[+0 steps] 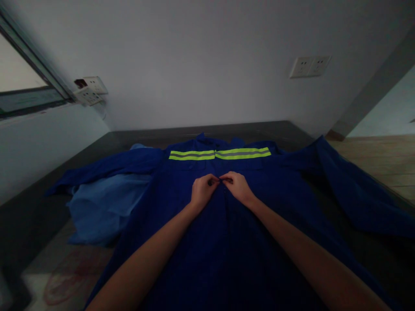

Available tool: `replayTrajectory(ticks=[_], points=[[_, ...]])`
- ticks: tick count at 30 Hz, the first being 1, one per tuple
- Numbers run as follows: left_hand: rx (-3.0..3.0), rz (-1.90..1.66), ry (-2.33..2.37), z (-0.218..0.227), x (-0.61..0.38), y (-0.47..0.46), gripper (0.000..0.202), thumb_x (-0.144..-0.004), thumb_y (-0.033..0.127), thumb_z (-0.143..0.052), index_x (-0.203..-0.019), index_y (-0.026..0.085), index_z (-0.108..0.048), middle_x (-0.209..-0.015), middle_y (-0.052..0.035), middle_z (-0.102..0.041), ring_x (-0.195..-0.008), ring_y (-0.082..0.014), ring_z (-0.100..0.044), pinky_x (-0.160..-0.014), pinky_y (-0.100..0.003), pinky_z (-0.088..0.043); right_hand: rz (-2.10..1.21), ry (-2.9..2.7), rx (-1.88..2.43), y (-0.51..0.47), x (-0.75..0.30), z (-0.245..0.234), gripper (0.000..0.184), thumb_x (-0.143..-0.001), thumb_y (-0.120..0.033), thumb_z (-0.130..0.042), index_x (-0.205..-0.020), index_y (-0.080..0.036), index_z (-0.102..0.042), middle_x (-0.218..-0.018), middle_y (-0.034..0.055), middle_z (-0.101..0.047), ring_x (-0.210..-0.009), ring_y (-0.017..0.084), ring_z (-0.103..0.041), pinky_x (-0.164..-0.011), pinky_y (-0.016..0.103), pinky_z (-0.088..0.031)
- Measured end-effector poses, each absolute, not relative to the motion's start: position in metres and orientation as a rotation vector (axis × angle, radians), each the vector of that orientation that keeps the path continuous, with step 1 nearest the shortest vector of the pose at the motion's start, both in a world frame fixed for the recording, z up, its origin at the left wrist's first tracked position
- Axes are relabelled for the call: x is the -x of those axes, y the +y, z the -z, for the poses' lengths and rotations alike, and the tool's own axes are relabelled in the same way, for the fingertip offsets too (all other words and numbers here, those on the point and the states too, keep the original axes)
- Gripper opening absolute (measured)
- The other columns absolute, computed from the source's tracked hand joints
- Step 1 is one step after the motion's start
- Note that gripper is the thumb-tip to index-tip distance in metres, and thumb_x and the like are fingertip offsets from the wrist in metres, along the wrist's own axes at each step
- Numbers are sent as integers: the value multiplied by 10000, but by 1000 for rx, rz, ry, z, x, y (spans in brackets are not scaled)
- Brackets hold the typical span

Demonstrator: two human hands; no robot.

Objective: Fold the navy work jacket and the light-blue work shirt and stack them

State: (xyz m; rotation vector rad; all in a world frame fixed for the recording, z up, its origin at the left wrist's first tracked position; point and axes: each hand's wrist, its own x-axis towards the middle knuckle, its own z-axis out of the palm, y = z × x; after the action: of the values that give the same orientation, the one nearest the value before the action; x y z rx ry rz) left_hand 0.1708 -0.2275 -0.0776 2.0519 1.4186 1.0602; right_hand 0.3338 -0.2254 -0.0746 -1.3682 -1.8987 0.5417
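A dark blue work jacket [191,233] lies spread out, front side up, with its collar toward the wall and its sleeves out to both sides. Across its chest runs a yellow-green reflective strip [243,153] with a grey band, split at the front opening. My left hand [204,190] pinches the jacket's front edge just below the strip. Close beside it, my right hand [237,186] pinches the same front opening, fingertips almost touching the left ones. What exactly lies between the fingertips, button or cloth edge, is too small to tell.
Under the jacket is a dark tabletop [129,134] against a pale wall. A lighter blue cloth [103,207] lies beneath the left sleeve. Wall sockets [310,66] are at the right, and more sockets [90,90] at the left near a window frame [35,47].
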Motion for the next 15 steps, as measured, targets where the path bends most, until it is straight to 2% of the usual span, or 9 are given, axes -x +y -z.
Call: replayTrajectory(ticks=[8, 12, 15], points=[[-1997, -1026, 1318, 77, -171, -225, 75, -758, 126, -670, -793, 192, -684, -771, 1, -726, -722, -146, -676, -664, -221, -482, -549, -1845, 1357, -227, -331, 78, 245, -772, -45, -564, -878, -177, -742, -837, 50, -686, -773, 166, -629, -731, 283, -487], [-1922, -1056, 1340, 79, -170, -224, 56, -749, 140, -670, -771, 192, -676, -761, 2, -723, -716, -152, -675, -662, -229, -484, -607, -1801, 1298, -226, -330, 81, 192, -801, -114, -580, -888, -182, -739, -903, 64, -675, -854, 174, -634, -750, 286, -502], [-1840, -1091, 1321, 80, -170, -223, 70, -740, 134, -666, -786, 188, -667, -764, 2, -721, -716, -148, -677, -672, -227, -488, -724, -1755, 1244, -222, -332, 81, 220, -875, -191, -518, -909, -176, -735, -955, 83, -703, -918, 185, -648, -819, 311, -504]])
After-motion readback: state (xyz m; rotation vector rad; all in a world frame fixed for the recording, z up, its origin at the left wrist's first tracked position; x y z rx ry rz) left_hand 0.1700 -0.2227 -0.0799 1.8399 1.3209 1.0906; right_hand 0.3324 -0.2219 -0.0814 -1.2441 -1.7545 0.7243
